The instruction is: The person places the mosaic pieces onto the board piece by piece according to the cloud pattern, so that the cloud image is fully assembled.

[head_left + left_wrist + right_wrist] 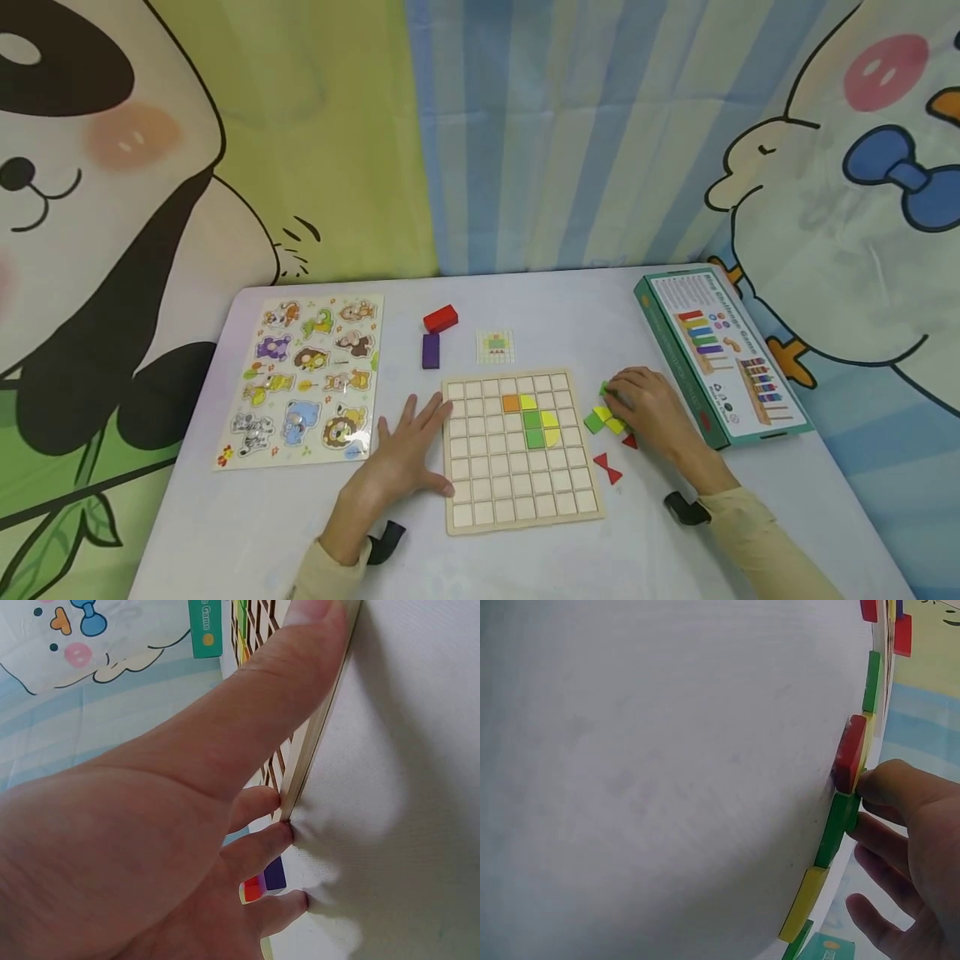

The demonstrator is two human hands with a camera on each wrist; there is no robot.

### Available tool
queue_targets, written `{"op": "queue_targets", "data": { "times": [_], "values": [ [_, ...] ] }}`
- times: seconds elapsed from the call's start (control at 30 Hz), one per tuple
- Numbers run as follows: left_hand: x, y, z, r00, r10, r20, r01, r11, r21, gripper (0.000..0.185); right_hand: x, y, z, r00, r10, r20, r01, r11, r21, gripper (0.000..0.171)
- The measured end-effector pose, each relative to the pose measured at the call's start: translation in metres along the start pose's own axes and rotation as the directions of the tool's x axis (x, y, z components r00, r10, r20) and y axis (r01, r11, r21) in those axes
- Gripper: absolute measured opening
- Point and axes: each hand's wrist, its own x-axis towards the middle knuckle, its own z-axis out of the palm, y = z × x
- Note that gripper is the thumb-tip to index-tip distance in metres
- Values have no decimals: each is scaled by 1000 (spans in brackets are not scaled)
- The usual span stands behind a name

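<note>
My left hand [405, 454] lies at the left side of a wooden grid board [491, 490], fingers spread and thumb against its edge. Placed on the board are an orange square [511, 403], green squares [534, 427] and several yellow pieces, some rounded. Right of it, my right hand [647, 410] reaches into a small pile of loose pieces. Its thumb and index finger pinch a green piece [853, 813], partly hidden by the fingers. Close by lie a yellow piece [804, 904], another green square [593, 422] and red triangles [608, 468].
A small pattern card [496, 346] lies behind the board, with a red block [440, 318] and a purple block [431, 352] to its left. An animal puzzle sheet [300, 383] covers the table's left side. A green game box [720, 358] stands at the right.
</note>
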Motion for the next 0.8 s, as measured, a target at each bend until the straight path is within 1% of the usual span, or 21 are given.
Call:
{"op": "queue_targets", "data": {
  "times": [0.1,0.23,0.33,0.47,0.57,0.7,0.8],
  "values": [
    [1,0,-2,1000,3,2,-3,1000,17,126,5,1,-1,999,-27,-21,27,1000,16,22],
    [4,2,-7,1000,13,-6,-12,1000,28,126,19,-3,-4,997,-54,-53,57,997,53,24],
    [6,3,-8,1000,13,-9,-13,1000,24,126,30,-14,-3,996,-72,-57,77,994,80,27],
    [5,3,-7,1000,6,-2,-6,1000,11,125,41,-36,3,990,-134,-48,138,986,89,28],
    [3,3,-6,1000,3,1,-3,1000,-3,125,47,-54,11,978,-203,-52,207,975,80,27],
    [0,2,-4,1000,1,5,-1,1000,-15,125,52,-78,22,953,-297,-62,301,950,83,24],
    [-1,1,-3,1000,-4,10,4,1000,-6,126,54,-92,31,935,-351,-49,354,931,93,23]
  ]
}}
